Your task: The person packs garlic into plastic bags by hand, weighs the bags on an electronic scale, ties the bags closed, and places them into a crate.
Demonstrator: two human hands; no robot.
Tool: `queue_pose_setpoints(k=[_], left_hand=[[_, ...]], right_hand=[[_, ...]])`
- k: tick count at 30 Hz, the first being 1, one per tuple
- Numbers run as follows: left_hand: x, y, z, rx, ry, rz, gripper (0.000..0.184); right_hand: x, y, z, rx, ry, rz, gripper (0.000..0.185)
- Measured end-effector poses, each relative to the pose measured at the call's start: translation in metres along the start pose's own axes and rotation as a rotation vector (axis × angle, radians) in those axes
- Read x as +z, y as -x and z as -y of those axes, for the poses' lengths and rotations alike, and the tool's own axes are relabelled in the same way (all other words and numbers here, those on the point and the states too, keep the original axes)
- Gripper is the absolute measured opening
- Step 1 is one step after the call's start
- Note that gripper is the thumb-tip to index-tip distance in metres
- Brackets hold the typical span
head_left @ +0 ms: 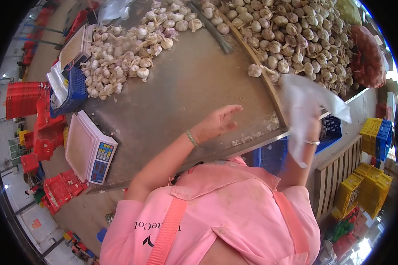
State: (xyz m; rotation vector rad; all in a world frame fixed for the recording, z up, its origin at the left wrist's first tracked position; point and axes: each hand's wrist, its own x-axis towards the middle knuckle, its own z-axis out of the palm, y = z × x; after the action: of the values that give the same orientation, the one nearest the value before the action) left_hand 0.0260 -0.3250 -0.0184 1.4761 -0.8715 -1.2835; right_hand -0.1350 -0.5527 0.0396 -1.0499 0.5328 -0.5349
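Observation:
My left hand (pixel 216 123) hovers over the bare middle of the metal table (pixel 177 97). Its fingers are apart and hold nothing; a green beaded bracelet circles the wrist. On the right, my right hand (pixel 313 115) grips a thin clear plastic bag (pixel 296 104), blurred by motion, which covers much of the fingers. The bag hangs near the wooden divider (pixel 269 86). Beyond that strip lies a large heap of garlic bulbs (pixel 292 39). A smaller pile of garlic (pixel 119 57) sits at the table's far left.
A digital scale (pixel 90 148) stands at the left edge, near a blue basket (pixel 70 92) with plastic bags. A second scale (pixel 77 46) is behind. A dark bar (pixel 212 28) lies at the back. Blue crates (pixel 272 154) stand below the right edge; a red net sack (pixel 367 57) is far right.

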Motion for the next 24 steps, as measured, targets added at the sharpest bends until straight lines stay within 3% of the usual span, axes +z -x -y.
queue_pose_setpoints(k=[1, 2, 3, 4, 5, 7, 8, 10, 11, 13, 14, 15, 17, 18, 20, 21, 23, 24], left_hand=[[0.002, 0.015, -0.011, 0.069, 0.407, 0.010, 0.076], [0.005, 0.029, -0.016, 0.143, 0.813, 0.022, 0.076], [0.008, 0.040, 0.001, 0.103, 0.889, -0.171, 0.075], [0.004, 0.059, -0.017, 0.034, 1.162, -0.167, 0.060], [-0.003, 0.073, -0.011, 0.013, 1.156, -0.261, 0.051], [-0.010, 0.102, -0.017, 0.026, 1.134, -0.414, 0.031], [-0.013, 0.117, -0.010, 0.040, 1.129, -0.426, 0.031], [-0.020, 0.150, 0.012, 0.148, 1.026, -0.570, 0.027], [-0.022, 0.168, 0.011, 0.099, 1.061, -0.606, 0.024], [-0.026, 0.196, 0.016, 0.122, 1.010, -0.686, 0.024], [-0.027, 0.208, 0.019, 0.122, 0.955, -0.746, 0.024], [-0.027, 0.216, 0.019, 0.122, 0.916, -0.832, 0.024], [-0.025, 0.229, 0.010, 0.121, 0.956, -0.891, 0.025], [-0.023, 0.236, 0.008, 0.105, 0.996, -0.935, 0.027], [-0.024, 0.247, 0.021, 0.112, 0.998, -0.912, 0.028], [-0.027, 0.252, 0.029, 0.112, 0.998, -0.882, 0.029], [-0.030, 0.262, 0.045, 0.152, 0.969, -0.967, 0.030], [-0.033, 0.268, 0.050, 0.186, 0.939, -1.043, 0.031]], right_hand=[[0.038, -0.011, 0.002, -0.032, 0.300, 0.514, 0.017], [0.090, -0.005, -0.004, 0.035, 0.480, 0.631, 0.008], [0.122, 0.003, -0.032, -0.160, 0.660, 0.723, 0.008], [0.145, 0.015, -0.054, -0.327, 0.751, 0.789, 0.011], [0.166, 0.028, -0.079, -0.532, 0.960, 0.771, 0.010], [0.187, 0.050, -0.075, -0.546, 0.892, 0.956, 0.017], [0.190, 0.057, -0.073, -0.411, 0.807, 1.066, 0.015], [0.193, 0.062, -0.061, -0.184, 0.575, 1.075, 0.014], [0.188, 0.062, -0.071, 0.064, 0.526, 0.915, 0.016], [0.190, 0.053, -0.079, -0.025, 0.705, 0.782, 0.020], [0.187, 0.041, -0.095, -0.008, 0.803, 0.863, 0.037], [0.193, 0.042, -0.114, -0.013, 0.805, 0.882, 0.037], [0.206, 0.046, -0.151, 0.301, 0.226, 1.027, 0.055], [0.217, 0.051, -0.167, 0.378, 0.110, 1.107, 0.067], [0.235, 0.070, -0.182, 0.639, -0.118, 1.080, 0.057], [0.248, 0.083, -0.183, 0.713, -0.225, 1.005, 0.036], [0.254, 0.087, -0.194, 0.736, -0.097, 1.003, 0.016], [0.260, 0.092, -0.188, 0.646, 0.010, 0.945, 0.009]])
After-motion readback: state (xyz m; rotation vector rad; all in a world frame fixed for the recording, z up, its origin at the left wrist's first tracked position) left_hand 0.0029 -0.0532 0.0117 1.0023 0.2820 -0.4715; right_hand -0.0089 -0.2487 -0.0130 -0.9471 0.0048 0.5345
